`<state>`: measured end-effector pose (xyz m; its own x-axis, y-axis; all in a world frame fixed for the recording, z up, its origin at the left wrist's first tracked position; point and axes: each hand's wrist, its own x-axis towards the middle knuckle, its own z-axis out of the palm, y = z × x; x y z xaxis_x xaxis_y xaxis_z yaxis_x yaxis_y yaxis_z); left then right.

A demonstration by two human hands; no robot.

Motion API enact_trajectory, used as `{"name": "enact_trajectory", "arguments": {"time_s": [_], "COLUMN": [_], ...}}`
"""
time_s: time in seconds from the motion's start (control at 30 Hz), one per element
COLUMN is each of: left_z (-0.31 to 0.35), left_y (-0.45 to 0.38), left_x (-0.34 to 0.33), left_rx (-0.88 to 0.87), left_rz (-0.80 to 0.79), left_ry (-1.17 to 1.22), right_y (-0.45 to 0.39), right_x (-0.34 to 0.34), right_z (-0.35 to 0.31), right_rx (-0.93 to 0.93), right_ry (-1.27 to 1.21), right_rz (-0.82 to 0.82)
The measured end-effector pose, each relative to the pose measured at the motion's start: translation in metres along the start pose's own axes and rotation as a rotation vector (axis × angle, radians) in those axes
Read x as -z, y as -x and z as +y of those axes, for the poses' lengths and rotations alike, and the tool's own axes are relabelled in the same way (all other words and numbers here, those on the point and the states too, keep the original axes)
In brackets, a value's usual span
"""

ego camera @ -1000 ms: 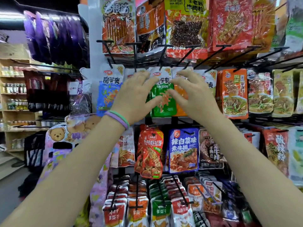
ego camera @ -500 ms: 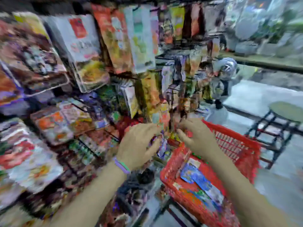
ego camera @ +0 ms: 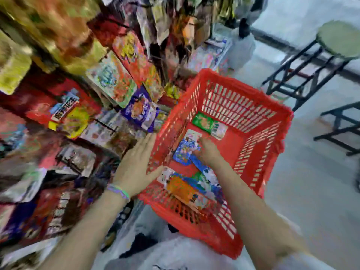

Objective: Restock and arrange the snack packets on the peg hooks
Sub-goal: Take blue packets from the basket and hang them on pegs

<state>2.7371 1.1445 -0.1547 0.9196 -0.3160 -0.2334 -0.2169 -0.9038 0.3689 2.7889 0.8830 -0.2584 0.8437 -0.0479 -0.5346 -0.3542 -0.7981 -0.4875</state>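
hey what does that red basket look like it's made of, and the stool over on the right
The red basket looks like moulded plastic: one even red colour, with walls of slotted lattice. The stool seems to have a dark metal frame of thin straight bars; its round greenish seat looks matte, but the blur hides whether it is padded or hard.

Motion blur smears the hanging snack packets [ego camera: 113, 82] so no label can be read. Inside the red basket [ego camera: 243, 98], the right hand [ego camera: 209, 152] covers part of a blue packet [ego camera: 184, 151]; its fingers perhaps pinch it, but blur hides the contact. The stool [ego camera: 339, 38] is cut off at the right edge.
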Motion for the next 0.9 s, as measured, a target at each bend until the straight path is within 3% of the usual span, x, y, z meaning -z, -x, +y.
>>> {"name": "enact_trajectory", "arguments": {"time_s": [0.17,0.27,0.47,0.73,0.9], "left_z": [-0.006,-0.009,-0.006,-0.007,-0.006], "left_y": [0.002,0.0,-0.015,-0.014,-0.016], "left_x": [-0.009,-0.01,-0.007,-0.011,-0.01], "left_rx": [-0.039,-0.026,-0.043,-0.06,-0.064], "left_rz": [0.036,0.014,0.007,-0.004,-0.013], "left_ry": [0.018,0.068,0.081,0.135,0.157], "right_y": [-0.011,-0.007,-0.016,-0.056,-0.046], "right_x": [-0.044,-0.061,-0.05,-0.072,-0.079], "right_z": [0.024,0.027,0.008,-0.018,-0.02], "right_rx": [-0.241,-0.352,-0.419,-0.55,-0.433], "right_ry": [0.176,-0.12,-0.694,-1.038,-1.001], "right_rz": [0.021,0.025,0.186,0.2,0.071]}}
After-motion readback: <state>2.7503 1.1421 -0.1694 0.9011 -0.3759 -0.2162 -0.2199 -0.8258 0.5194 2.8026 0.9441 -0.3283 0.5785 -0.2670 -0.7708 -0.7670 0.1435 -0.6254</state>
